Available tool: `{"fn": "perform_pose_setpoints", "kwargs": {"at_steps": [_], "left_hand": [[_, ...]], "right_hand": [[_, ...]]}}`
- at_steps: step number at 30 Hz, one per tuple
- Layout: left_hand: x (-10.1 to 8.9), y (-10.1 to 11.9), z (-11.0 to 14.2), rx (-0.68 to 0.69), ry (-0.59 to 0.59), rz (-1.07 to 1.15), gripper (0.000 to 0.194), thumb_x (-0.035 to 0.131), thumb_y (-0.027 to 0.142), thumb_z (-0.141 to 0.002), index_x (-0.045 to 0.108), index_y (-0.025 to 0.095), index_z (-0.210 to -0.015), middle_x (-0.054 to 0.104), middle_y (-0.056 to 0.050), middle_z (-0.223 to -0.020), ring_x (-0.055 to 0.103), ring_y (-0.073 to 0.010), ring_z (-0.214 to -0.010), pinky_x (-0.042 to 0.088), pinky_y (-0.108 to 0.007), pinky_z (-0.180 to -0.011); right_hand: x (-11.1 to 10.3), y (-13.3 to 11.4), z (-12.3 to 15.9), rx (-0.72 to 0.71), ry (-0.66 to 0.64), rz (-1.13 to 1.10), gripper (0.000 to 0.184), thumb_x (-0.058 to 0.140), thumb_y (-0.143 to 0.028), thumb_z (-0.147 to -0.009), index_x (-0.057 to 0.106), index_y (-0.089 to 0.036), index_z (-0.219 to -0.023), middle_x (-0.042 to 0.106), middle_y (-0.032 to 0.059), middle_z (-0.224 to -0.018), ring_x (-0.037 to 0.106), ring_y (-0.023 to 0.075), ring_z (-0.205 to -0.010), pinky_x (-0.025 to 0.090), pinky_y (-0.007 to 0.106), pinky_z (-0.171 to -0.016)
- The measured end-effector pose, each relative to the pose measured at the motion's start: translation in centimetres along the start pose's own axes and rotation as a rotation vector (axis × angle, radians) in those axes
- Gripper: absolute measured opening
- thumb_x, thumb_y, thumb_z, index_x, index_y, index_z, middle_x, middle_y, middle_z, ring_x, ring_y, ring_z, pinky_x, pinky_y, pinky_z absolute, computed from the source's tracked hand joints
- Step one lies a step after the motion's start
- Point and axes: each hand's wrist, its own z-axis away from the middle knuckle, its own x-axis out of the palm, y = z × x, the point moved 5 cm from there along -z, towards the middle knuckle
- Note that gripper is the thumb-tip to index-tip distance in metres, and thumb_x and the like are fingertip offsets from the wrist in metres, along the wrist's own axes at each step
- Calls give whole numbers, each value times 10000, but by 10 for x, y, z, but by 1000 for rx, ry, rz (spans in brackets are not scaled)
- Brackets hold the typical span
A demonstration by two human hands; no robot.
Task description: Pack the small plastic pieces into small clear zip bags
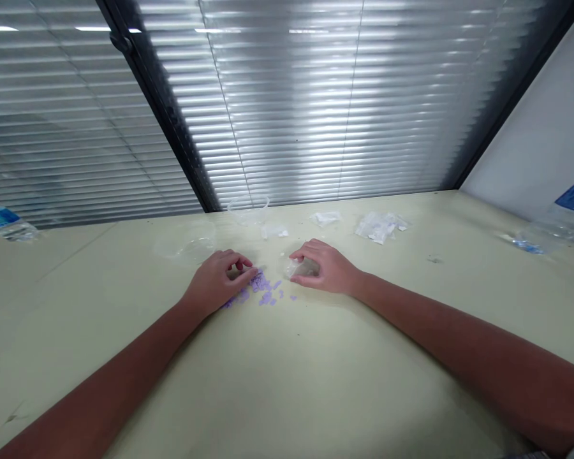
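Small purple pieces (pixel 259 282), flat and paper-like, lie in a loose heap at the middle of the table. At the heap's left edge is my left hand (pixel 219 278), fingers curled in with thumb and forefinger close together. Whatever is between those fingertips is too small to make out. To the right of the heap, my right hand (pixel 329 266) has its thumb and fingers around a small clear plastic container (pixel 291 266). The palm side hides part of that container. A few purple pieces lie scattered between the hands.
Clear plastic tubs (pixel 247 211) and a lid-like clear piece (pixel 196 247) stand behind my left hand. White crumpled scraps (pixel 379 226) lie at the back. Water bottles are at the left (pixel 4 220) and right (pixel 562 213). Window blinds (pixel 287 102) rise behind the table (pixel 287 382).
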Motion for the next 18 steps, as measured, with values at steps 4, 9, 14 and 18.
{"fn": "perform_pose_setpoints", "kwargs": {"at_steps": [4, 9, 14, 18], "left_hand": [[1, 5, 0, 64, -11, -9, 313, 670, 557, -906, 760, 258, -892, 715, -28, -893, 617, -229, -889, 465, -337, -793], [3, 5, 1, 88, 0, 4, 257, 654, 479, -925, 760, 257, -850, 724, -23, -880, 616, -224, -886, 470, -332, -785], [3, 5, 0, 71, -10, 11, 287, 629, 486, -939, 762, 251, -841, 734, -25, -885, 620, -222, -886, 468, -327, -774], [1, 8, 1, 55, -6, 32, 301, 607, 479, -956, 761, 248, -840, 742, -23, -894, 625, -220, -899, 468, -324, -771]], "right_hand": [[0, 0, 0, 4, 1, -3, 324, 810, -389, -871, 687, -227, -1123, 723, 51, -982, 653, 232, -942, 524, 386, -888], [1, 1, 1, 19, -17, 6, 334, 813, -396, -867, 686, -237, -1132, 725, 49, -997, 652, 236, -953, 523, 396, -900], [1, 1, 1, 25, -21, 3, 331, 808, -397, -872, 688, -238, -1136, 729, 50, -1005, 654, 233, -961, 521, 389, -903], [2, 2, 2, 23, -23, 7, 332, 807, -405, -873, 691, -238, -1136, 728, 49, -1000, 654, 230, -950, 522, 385, -890]]}}
